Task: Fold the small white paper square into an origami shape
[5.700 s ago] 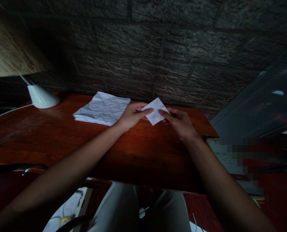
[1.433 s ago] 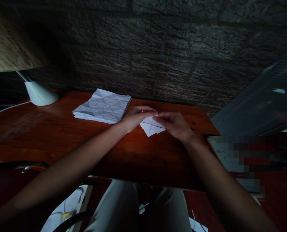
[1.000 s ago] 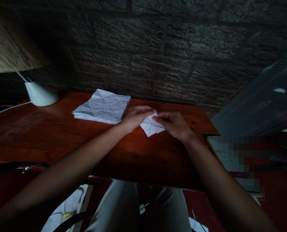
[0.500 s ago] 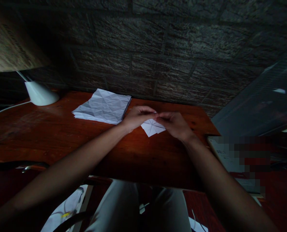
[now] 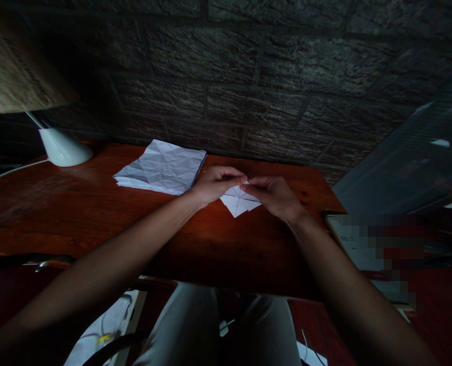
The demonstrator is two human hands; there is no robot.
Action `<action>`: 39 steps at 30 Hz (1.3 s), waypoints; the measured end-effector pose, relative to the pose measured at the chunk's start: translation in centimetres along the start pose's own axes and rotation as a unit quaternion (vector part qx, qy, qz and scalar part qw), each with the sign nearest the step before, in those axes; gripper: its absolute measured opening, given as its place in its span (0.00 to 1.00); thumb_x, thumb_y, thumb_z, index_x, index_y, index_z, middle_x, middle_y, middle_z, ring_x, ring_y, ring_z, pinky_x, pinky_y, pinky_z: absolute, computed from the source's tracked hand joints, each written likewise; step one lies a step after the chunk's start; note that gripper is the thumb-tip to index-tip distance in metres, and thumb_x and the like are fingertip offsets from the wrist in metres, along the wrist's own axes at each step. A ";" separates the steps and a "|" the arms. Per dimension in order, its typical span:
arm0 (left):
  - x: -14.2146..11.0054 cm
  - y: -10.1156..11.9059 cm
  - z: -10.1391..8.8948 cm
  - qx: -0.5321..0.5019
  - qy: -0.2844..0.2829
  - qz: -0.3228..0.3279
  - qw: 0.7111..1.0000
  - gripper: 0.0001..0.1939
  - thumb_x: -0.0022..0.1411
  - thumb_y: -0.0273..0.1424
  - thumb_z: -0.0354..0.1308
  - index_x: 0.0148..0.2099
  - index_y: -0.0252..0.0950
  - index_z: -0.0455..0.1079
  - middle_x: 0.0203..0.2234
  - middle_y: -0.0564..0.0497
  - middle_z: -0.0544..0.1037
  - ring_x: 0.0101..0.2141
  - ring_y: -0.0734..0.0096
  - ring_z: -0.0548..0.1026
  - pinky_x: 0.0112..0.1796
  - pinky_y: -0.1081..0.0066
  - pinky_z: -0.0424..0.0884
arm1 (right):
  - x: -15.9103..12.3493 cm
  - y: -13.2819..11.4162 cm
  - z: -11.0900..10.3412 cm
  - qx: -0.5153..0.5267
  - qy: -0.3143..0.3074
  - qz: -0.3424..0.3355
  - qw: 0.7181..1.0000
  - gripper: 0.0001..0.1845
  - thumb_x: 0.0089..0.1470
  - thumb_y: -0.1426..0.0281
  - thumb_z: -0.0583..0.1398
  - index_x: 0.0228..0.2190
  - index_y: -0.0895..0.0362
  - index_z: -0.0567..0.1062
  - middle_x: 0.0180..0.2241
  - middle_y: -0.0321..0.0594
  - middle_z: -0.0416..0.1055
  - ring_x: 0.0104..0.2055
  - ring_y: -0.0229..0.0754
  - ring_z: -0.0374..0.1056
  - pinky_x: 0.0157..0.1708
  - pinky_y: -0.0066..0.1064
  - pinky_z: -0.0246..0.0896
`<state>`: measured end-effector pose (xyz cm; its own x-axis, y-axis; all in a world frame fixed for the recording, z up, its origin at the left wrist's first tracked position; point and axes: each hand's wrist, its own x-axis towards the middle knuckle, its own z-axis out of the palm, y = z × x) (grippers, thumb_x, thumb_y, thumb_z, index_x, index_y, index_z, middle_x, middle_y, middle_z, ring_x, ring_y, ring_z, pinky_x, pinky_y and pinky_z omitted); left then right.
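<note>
A small folded sheet of white paper (image 5: pixel 238 203), marked with creases that meet near its middle, lies between my hands above the wooden desk. My left hand (image 5: pixel 222 182) pinches its far edge from the left, thumb and fingers pressed together. From the right, my right hand (image 5: pixel 269 193) grips the same paper near its far corner, with the thumb laid over its top. The two sets of fingertips almost meet and cover the far corner in part. The paper's near point shows below them.
Left of my hands rests a stack of creased white sheets (image 5: pixel 165 165) on the wooden desk (image 5: pixel 77 213). A lamp with a white base (image 5: pixel 64 147) stands at the far left. Behind the desk rises a brick wall (image 5: pixel 226 76). A partly blurred-out object (image 5: pixel 357 244) is at the right.
My right thumb has slid slightly left and down over the paper. The fingertips have parted a little, and the paper's near point sits slightly lower.
</note>
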<state>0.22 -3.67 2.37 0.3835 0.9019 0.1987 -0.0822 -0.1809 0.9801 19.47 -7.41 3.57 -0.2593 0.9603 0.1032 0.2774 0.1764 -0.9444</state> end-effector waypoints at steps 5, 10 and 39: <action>0.1 0.0 -0.2 0.021 -0.004 0.006 1.000 0.09 0.58 0.36 0.71 0.38 0.35 0.84 0.34 0.48 0.85 0.34 0.71 0.77 0.37 0.70 0.69 | 0.0 0.0 0.0 0.005 0.010 0.005 1.000 0.14 0.52 0.56 0.70 0.33 0.54 0.86 0.32 0.39 0.83 0.32 0.40 0.72 0.33 0.33 0.65; 0.3 -0.1 -0.1 -0.030 0.004 -0.006 1.000 0.14 0.56 0.38 0.74 0.42 0.35 0.84 0.38 0.48 0.86 0.37 0.70 0.79 0.41 0.69 0.72 | 0.1 0.0 -0.3 0.038 0.047 0.011 0.998 0.18 0.47 0.53 0.74 0.32 0.54 0.87 0.33 0.39 0.83 0.32 0.40 0.72 0.35 0.34 0.66; 0.3 -0.1 0.1 -0.148 0.012 -0.045 0.988 0.22 0.46 0.29 0.79 0.46 0.33 0.83 0.45 0.43 0.87 0.46 0.63 0.83 0.55 0.59 0.75 | 0.3 -0.4 0.0 0.132 0.101 0.021 0.986 0.33 0.41 0.52 0.78 0.43 0.54 0.74 0.41 0.44 0.83 0.44 0.47 0.80 0.46 0.42 0.80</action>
<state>0.41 -3.43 2.28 0.3805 0.9186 0.1067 -0.3148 0.0202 0.9489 19.25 -7.19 3.96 -0.0565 0.9937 0.0968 0.0273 0.0985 -0.9948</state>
